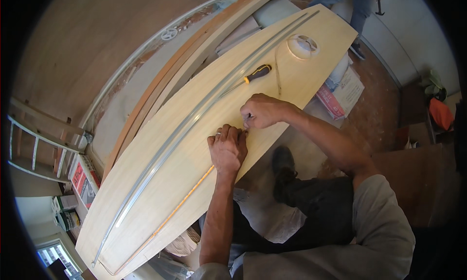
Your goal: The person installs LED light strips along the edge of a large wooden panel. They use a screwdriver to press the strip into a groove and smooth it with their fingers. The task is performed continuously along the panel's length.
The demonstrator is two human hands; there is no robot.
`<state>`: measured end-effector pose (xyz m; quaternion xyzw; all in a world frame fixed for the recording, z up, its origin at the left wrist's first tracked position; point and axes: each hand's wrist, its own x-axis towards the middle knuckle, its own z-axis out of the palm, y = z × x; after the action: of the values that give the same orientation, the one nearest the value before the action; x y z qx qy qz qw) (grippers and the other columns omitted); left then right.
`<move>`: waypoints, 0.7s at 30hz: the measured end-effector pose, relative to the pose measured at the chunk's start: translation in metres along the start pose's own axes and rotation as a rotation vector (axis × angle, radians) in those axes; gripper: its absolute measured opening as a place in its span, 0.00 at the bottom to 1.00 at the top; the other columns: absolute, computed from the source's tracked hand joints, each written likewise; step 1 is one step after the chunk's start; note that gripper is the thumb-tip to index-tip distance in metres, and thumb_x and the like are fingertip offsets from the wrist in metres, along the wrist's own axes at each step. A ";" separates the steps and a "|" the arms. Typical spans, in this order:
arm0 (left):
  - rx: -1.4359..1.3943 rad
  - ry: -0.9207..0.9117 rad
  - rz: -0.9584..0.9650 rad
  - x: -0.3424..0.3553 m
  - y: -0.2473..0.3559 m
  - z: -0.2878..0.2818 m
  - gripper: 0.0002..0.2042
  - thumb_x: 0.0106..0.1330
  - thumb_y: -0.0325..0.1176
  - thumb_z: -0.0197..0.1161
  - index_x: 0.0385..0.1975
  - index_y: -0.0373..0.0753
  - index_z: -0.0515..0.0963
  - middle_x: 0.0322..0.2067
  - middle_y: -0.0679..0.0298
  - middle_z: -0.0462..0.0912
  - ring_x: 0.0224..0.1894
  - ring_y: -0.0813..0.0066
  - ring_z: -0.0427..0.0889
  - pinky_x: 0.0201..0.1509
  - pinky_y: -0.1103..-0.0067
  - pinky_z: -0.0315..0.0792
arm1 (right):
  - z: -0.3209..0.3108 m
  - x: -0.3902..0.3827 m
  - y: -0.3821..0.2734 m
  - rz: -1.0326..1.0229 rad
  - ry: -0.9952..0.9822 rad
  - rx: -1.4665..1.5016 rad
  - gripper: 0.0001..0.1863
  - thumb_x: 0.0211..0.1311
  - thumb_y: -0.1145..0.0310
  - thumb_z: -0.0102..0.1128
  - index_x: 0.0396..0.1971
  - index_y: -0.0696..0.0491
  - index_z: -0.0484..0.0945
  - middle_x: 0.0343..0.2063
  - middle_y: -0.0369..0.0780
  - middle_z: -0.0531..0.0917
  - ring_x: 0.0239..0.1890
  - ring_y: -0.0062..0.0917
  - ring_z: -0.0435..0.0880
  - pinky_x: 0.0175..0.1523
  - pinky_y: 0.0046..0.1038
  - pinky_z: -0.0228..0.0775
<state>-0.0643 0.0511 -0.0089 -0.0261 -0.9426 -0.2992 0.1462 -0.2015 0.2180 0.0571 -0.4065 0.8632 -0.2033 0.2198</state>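
Note:
A long pale wooden board (165, 148) lies before me. Both hands work close together over its right half. My left hand (227, 147) rests there with fingers curled and pressed together, a ring on one finger. A thin orange strip (185, 197), like LED strip, runs from the near end up to this hand. My right hand (261, 109) is closed in a pinch just beyond; what it grips is too small to make out. Further up lies a screwdriver (258, 74) with a black and yellow handle, its shaft tip by the long metal channels (189, 119).
A clear round reel (302, 46) sits near the board's far end, a thin lead trailing from it. Boxes (340, 95) lie beneath the right side. At the far right stands another person (357, 7) with a hammer (379, 7). A ladder (36, 148) is at left.

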 end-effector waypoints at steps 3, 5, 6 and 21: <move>-0.014 0.017 -0.004 0.000 0.002 0.000 0.08 0.68 0.40 0.71 0.35 0.43 0.85 0.37 0.62 0.84 0.45 0.59 0.84 0.51 0.61 0.67 | -0.003 -0.001 0.007 0.182 -0.085 0.081 0.13 0.54 0.62 0.74 0.27 0.58 0.88 0.24 0.51 0.86 0.33 0.45 0.89 0.41 0.43 0.77; -0.004 0.007 -0.007 0.000 0.004 0.000 0.09 0.68 0.41 0.71 0.35 0.43 0.85 0.37 0.62 0.84 0.45 0.59 0.84 0.51 0.61 0.68 | -0.002 0.001 0.011 0.168 -0.096 0.061 0.14 0.55 0.61 0.75 0.28 0.59 0.88 0.24 0.50 0.86 0.30 0.42 0.87 0.39 0.41 0.76; 0.001 0.002 -0.008 0.001 0.005 0.000 0.09 0.68 0.41 0.71 0.35 0.43 0.85 0.37 0.62 0.84 0.45 0.59 0.84 0.51 0.61 0.68 | -0.001 0.001 0.013 0.161 -0.101 0.051 0.15 0.56 0.61 0.76 0.28 0.59 0.88 0.24 0.50 0.86 0.28 0.40 0.86 0.38 0.40 0.76; 0.081 -0.041 0.156 -0.002 0.002 -0.005 0.04 0.71 0.34 0.63 0.41 0.49 0.82 0.39 0.66 0.80 0.45 0.63 0.84 0.47 0.62 0.68 | -0.010 0.005 -0.002 0.175 -0.138 -0.008 0.13 0.57 0.62 0.76 0.30 0.58 0.90 0.26 0.50 0.87 0.31 0.41 0.88 0.40 0.41 0.79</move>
<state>-0.0611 0.0498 -0.0047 -0.0995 -0.9519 -0.2478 0.1505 -0.2083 0.2142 0.0653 -0.3436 0.8790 -0.1516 0.2939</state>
